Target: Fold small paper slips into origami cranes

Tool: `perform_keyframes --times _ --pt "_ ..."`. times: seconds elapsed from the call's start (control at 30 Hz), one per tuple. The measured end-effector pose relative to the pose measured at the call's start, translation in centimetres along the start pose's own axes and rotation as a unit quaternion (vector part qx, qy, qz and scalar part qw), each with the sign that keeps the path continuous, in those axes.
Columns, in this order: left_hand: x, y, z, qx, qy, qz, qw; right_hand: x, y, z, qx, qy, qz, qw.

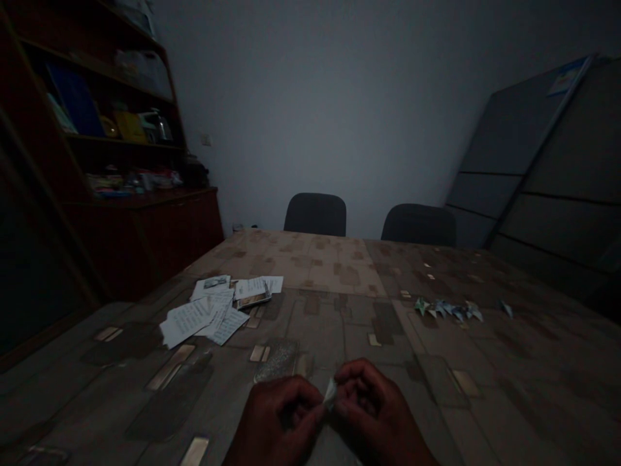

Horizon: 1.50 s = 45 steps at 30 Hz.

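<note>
Close to me, over the near part of the table, my left hand (286, 417) and my right hand (371, 408) meet around a small piece of folded paper (330, 391). It is pale, with a pointed upper end. The left thumb and forefinger pinch it from one side, and the right fingers grip it from the other. Fingers cover its lower part. At the right of the table stands a row of small folded paper pieces (449, 310), with a single folded piece (505, 308) apart from them. Loose printed paper cards (198, 317) lie overlapping at the left.
A patterned cloth covers the table (330, 259). Beyond its far edge are two dark chairs, one left (315, 213) and one right (420, 223). A wooden shelf unit (179, 220) holds household items at the left. Grey panels (509, 136) stand at the right. The room is dim.
</note>
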<state>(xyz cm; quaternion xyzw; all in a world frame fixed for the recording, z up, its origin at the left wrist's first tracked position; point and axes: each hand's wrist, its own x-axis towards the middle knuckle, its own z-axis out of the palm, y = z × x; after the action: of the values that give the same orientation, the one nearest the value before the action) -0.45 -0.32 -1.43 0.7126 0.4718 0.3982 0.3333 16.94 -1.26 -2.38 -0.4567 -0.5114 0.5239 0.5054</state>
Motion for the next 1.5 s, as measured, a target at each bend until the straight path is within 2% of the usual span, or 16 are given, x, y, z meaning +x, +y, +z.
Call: perform_keyframes --times 0.13,0.27,0.4,0.5,0.6,0.67,0.9,1.03,1.17,1.5 --pt "-0.4 -0.1 -0.3 0.077 0.003 0.098 0.992 -0.1 0.2 -0.2 -0.008 -0.016 -0.008 1.000" --pt "-0.6 -0.3 -0.5 0.081 -0.011 0.129 0.988 -0.1 0.8 -0.4 0.001 -0.039 -0.005 0.999" --pt "-0.6 -0.1 -0.6 0.061 -0.020 0.087 0.994 -0.2 1.0 -0.2 0.027 -0.031 -0.001 0.999" --pt "-0.2 0.1 -0.4 -0.024 -0.013 0.001 1.000 -0.3 0.6 0.0 -0.011 -0.009 -0.025 1.000" --pt "0.1 0.3 0.1 -0.122 -0.016 -0.086 0.989 -0.5 0.2 0.1 -0.062 0.024 -0.055 0.996" --pt "0.2 0.6 0.2 -0.146 -0.005 -0.119 0.982 -0.6 -0.1 0.1 -0.085 0.035 -0.073 0.993" --pt "0.2 2.0 -0.5 -0.228 0.033 -0.105 0.967 -0.9 -0.5 0.1 -0.120 0.035 -0.095 0.988" --pt "0.2 1.8 -0.5 -0.227 0.044 -0.094 0.968 -0.7 -0.2 0.1 -0.039 0.007 -0.048 0.998" --pt "0.1 1.4 -0.5 -0.226 0.022 -0.085 0.970 -0.2 0.5 0.0 0.066 -0.038 -0.015 0.997" --pt "-0.1 1.2 -0.6 -0.218 0.013 -0.053 0.974 0.1 1.6 -0.3 0.084 -0.073 0.016 0.994"
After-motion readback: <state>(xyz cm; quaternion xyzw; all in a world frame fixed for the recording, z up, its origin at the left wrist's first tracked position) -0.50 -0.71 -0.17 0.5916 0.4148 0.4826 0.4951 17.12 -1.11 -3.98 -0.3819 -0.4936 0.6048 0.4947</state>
